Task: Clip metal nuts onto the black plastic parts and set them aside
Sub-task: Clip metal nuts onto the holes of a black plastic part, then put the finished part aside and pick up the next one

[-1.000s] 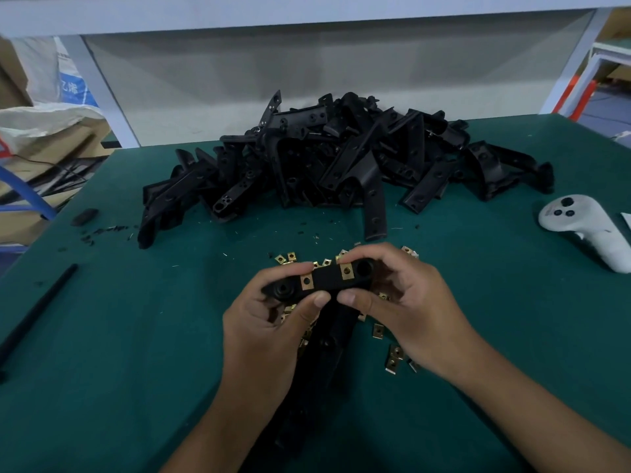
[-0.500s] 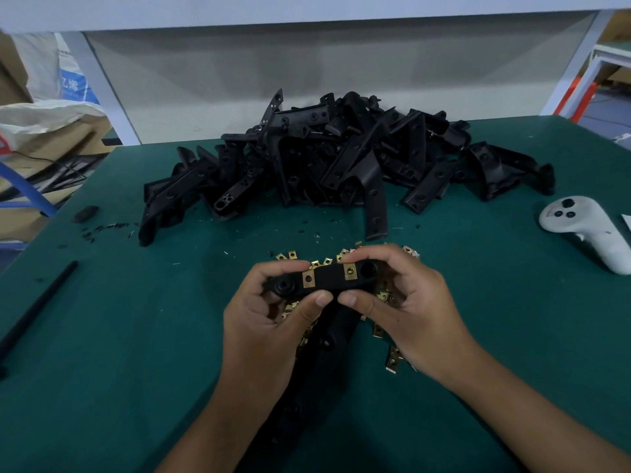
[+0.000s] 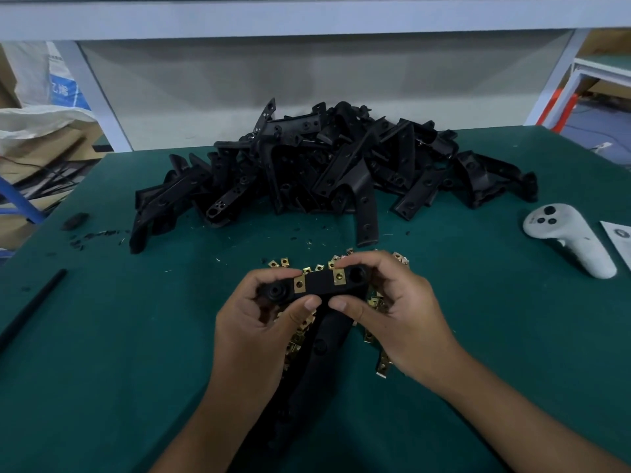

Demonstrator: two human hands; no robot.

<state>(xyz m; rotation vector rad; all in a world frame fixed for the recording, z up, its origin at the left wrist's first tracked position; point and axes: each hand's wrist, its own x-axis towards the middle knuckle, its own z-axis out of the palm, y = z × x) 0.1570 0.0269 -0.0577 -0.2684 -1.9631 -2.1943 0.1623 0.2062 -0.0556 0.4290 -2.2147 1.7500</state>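
both hands, left hand [image 3: 252, 322] and right hand [image 3: 392, 312], grip the black part [image 3: 317, 285] by its ends. guessing that's to keep both nuts [image 3: 338, 276] facing up for checking.

Black plastic part [image 3: 319, 285] with two brass clip nuts [image 3: 338, 276], level above loose nuts [image 3: 374, 302]; black heap [image 3: 324, 165] behind.

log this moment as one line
step: clipping nuts | left hand: grips black part | right hand: grips same part | clipped nuts: two
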